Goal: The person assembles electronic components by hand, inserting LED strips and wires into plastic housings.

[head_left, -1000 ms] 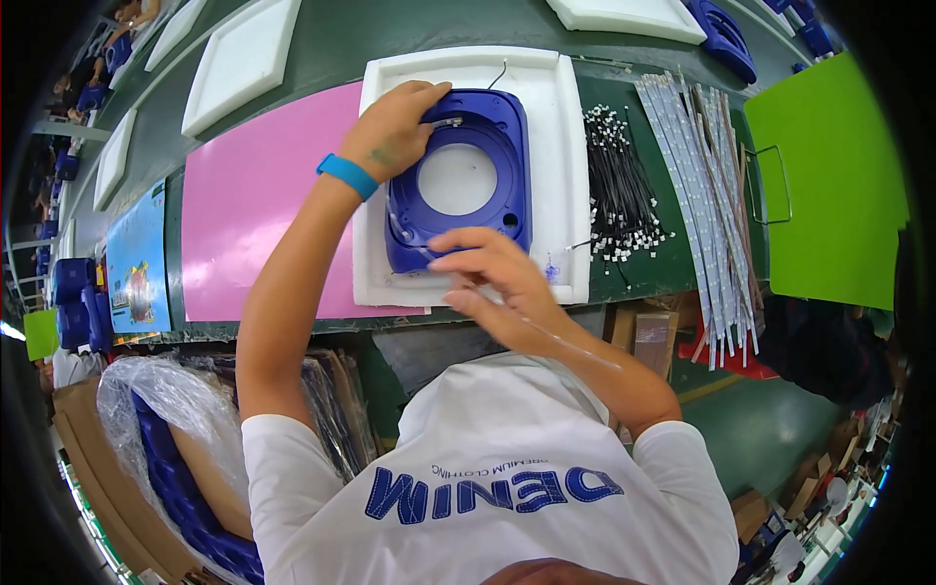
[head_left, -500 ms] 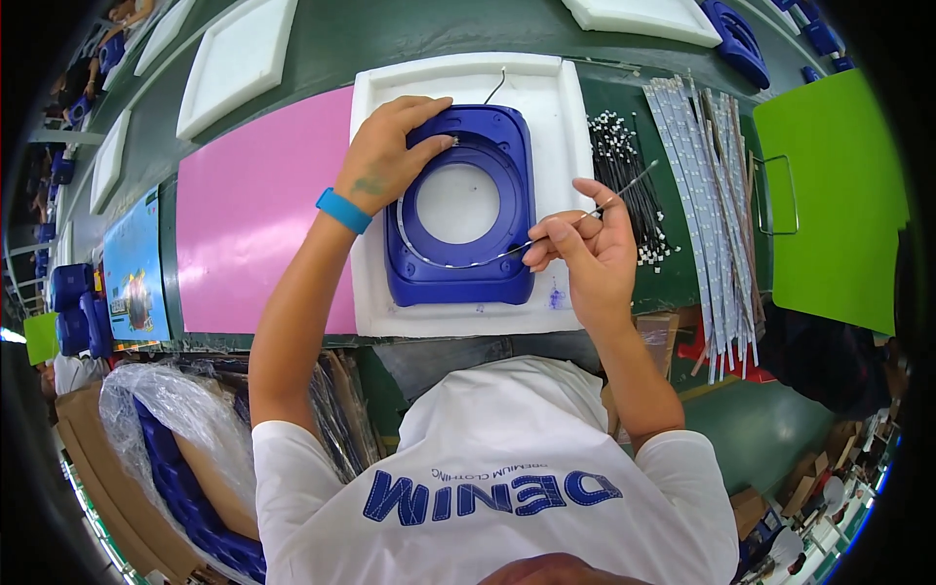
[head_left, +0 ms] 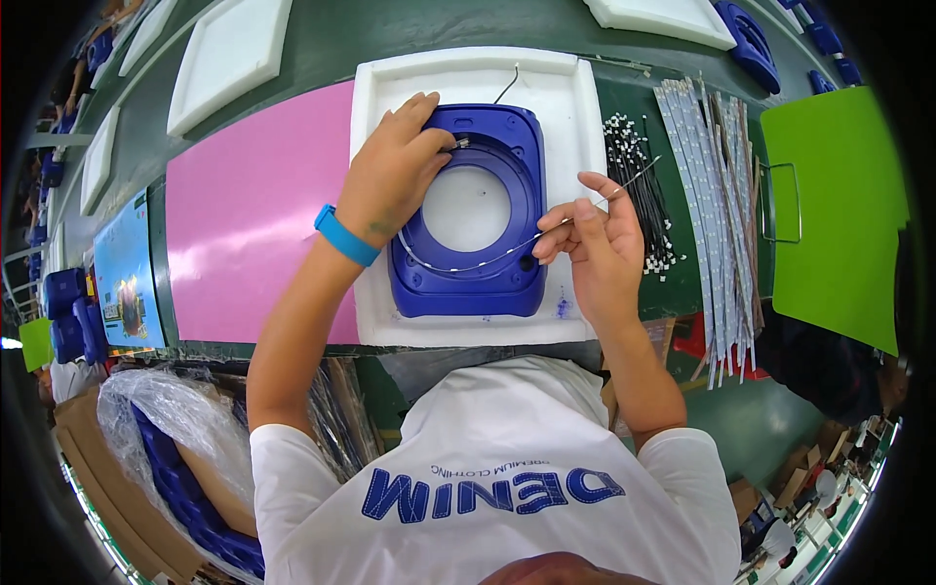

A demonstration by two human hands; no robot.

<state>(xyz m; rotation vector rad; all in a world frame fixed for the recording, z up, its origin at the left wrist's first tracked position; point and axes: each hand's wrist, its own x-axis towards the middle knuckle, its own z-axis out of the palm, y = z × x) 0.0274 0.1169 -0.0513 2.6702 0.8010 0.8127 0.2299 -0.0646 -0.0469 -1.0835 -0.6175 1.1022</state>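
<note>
A blue plastic housing (head_left: 468, 300) with a large round opening lies flat in a white foam tray (head_left: 587, 146). My left hand (head_left: 395, 166) is on its upper left rim, thumb and fingers pinching one end of a thin LED strip (head_left: 468, 269) against the inner ring wall; the fingertips partly hide that end. From there the strip curves along the lower part of the ring. My right hand (head_left: 603, 249) pinches it beyond the housing's right edge, and its free tail sticks up past the fingers. A black wire (head_left: 508, 85) rises behind the housing's far edge.
Right of the tray lie a bundle of black wires with white connectors (head_left: 639, 190) and a stack of long LED strips (head_left: 707, 224). A green board (head_left: 834, 214) is farther right, a pink board (head_left: 263, 214) to the left. More foam trays (head_left: 229, 63) sit beyond.
My left thumb and fingers have shifted on the upper left rim. My right hand is slightly farther from the housing, and the strip between the hands hangs in a looser, higher curve.
</note>
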